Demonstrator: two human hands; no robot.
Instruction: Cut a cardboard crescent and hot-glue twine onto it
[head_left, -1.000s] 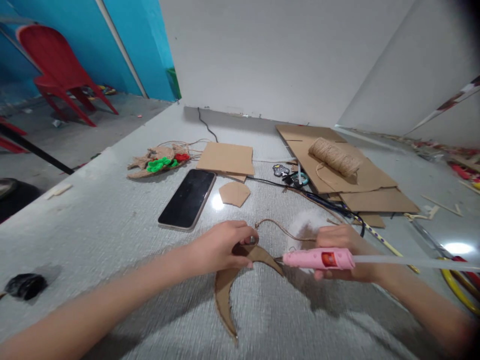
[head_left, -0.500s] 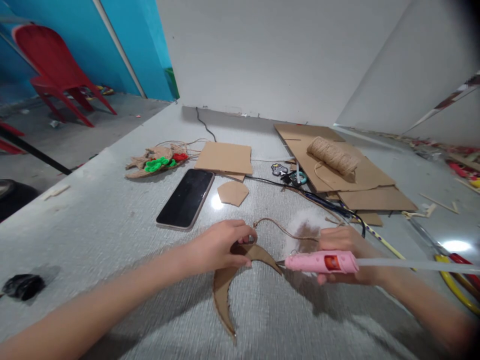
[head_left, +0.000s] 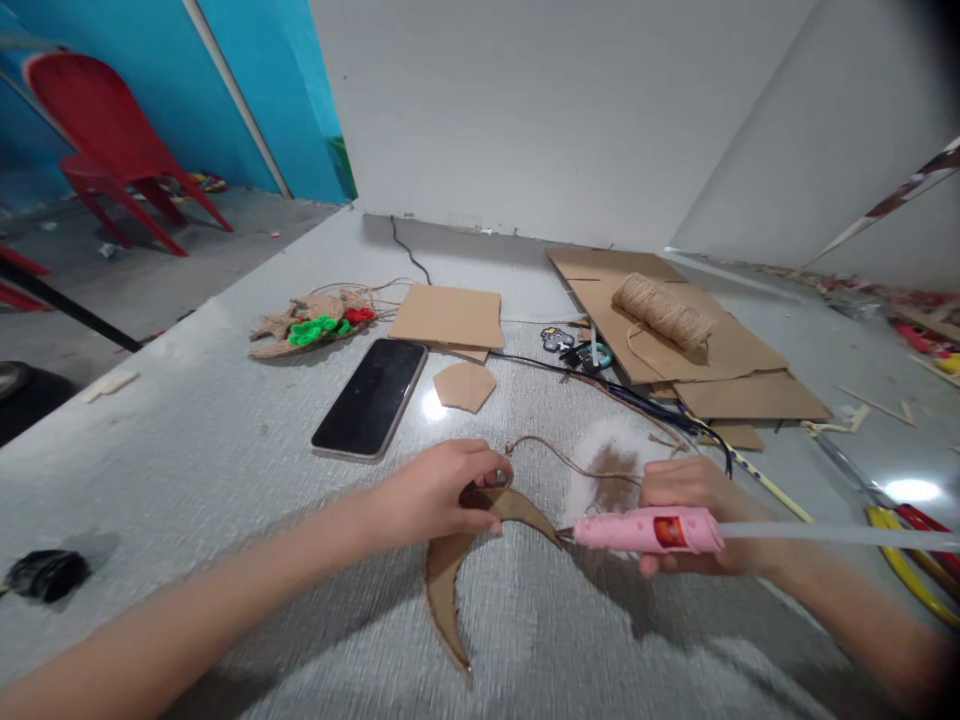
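Grey, finely streaked tabletop [head_left: 247,480] stretches back to a pale wall [head_left: 510,120], and low at its centre the left hand [head_left: 454,490] pinches a cardboard crescent [head_left: 448,590] between thumb and fingers, closed around its upper bend. One horn leaves that grip toward the right hand, while the other curves down toward the wearer. The right hand [head_left: 686,490] is wrapped around a pink glue gun [head_left: 634,530], its nozzle at the nearer horn's tip; whether metal meets cardboard I cannot tell. Gluing along the crescent's edge seems to be the step in hand, and the next move probably calls for a steady pinch and a finely guided nozzle. Just beyond, twine [head_left: 555,450] runs from near the left fingertips toward the right hand. Farther out lie a phone [head_left: 370,398], a small cardboard pentagon [head_left: 465,387] and a twine roll [head_left: 664,312] on stacked cardboard [head_left: 742,345].
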